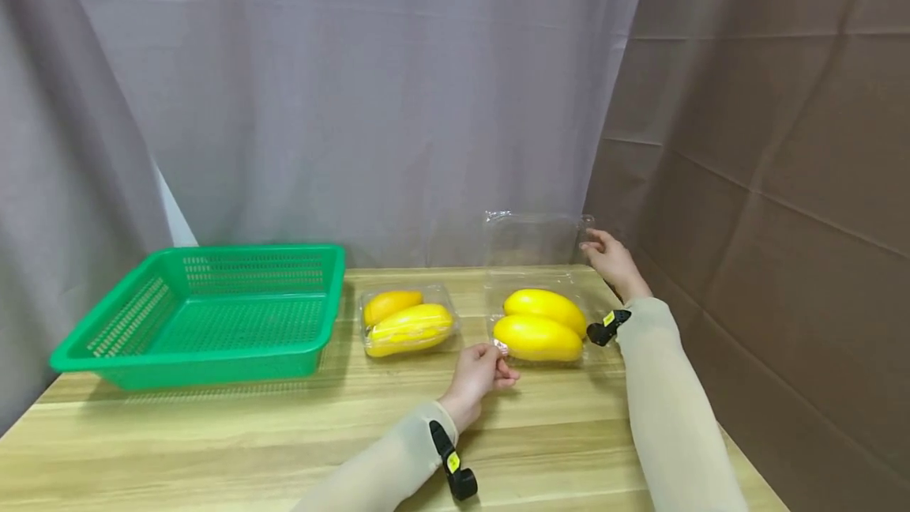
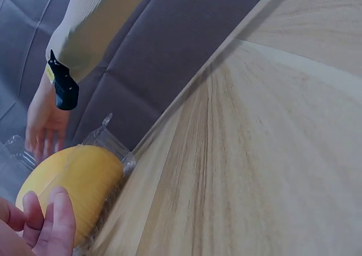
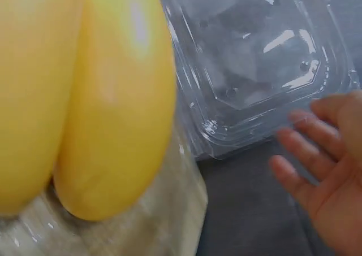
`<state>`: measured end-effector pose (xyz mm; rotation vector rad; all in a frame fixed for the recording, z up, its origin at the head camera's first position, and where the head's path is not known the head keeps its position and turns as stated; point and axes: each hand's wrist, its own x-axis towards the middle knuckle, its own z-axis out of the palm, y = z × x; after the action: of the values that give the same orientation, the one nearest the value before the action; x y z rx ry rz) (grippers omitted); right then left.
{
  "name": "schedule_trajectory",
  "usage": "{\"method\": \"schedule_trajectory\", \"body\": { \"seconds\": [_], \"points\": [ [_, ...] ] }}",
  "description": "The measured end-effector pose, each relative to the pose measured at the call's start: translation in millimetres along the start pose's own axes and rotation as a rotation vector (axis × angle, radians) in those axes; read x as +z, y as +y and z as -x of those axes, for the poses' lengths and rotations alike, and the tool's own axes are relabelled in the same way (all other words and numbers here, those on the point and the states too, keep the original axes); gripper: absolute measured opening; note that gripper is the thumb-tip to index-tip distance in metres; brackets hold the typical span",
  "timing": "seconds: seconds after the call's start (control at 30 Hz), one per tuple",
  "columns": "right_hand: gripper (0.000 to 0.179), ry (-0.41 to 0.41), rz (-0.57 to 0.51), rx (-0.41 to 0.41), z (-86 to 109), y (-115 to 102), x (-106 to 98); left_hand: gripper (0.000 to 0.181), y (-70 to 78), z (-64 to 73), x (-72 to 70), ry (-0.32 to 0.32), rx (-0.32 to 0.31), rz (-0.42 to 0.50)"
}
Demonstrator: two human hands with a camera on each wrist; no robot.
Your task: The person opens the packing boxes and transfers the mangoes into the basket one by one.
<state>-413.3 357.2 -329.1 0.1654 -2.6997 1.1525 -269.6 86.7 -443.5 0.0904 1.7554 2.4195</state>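
Note:
Two smooth, elongated yellow fruits, like mangoes [image 1: 538, 337], lie side by side in a clear plastic clamshell container [image 1: 494, 329] on the table's right side. Its transparent lid [image 1: 529, 239] stands raised at the back. My right hand [image 1: 613, 261] pinches the lid's right edge between thumb and index finger, the other fingers spread apart, as the right wrist view shows. At the container's front left corner, my left hand [image 1: 478, 379] pinches the rim with its fingertips. In the left wrist view its fingers [image 2: 59, 219] partly cover the near fruit [image 2: 85, 177].
Left of the raised lid sits a second clear container [image 1: 434, 291], closed over two yellow-orange fruits. A green plastic basket [image 1: 329, 322] stands at the left of the wooden table [image 1: 562, 449]. Grey curtains [image 1: 398, 101] hang behind and to the right.

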Motion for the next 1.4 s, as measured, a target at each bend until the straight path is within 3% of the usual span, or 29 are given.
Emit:
{"method": "schedule_trajectory", "body": {
  "seconds": [0.37,0.5,0.67,0.83,1.1,1.4],
  "points": [
    [0.069,-0.373,0.025,0.129,8.1,12.0,15.1,0.021,-9.3,6.1,-0.6,-0.011,-0.014,-0.004],
    [0.075,-0.453,0.007,0.211,10.7,11.6,21.2,0.022,-9.9,3.7,-4.4,0.004,-0.009,0.010],
    [0.078,-0.518,0.015,0.247,16.5,11.7,25.9,0.022,-10.3,1.3,-8.9,0.014,-0.003,-0.001],
    [0.079,-0.568,0.035,0.265,22.0,10.8,27.5,0.022,-8.4,0.5,-11.2,-0.017,-0.021,-0.024],
    [0.078,-0.556,0.043,0.227,23.7,12.1,26.8,0.022,-4.2,-2.0,-13.5,-0.016,-0.019,-0.046],
    [0.077,-0.596,0.015,0.154,35.0,24.6,13.6,0.023,5.5,-6.3,-19.9,0.006,0.000,-0.111]
  ]
}}
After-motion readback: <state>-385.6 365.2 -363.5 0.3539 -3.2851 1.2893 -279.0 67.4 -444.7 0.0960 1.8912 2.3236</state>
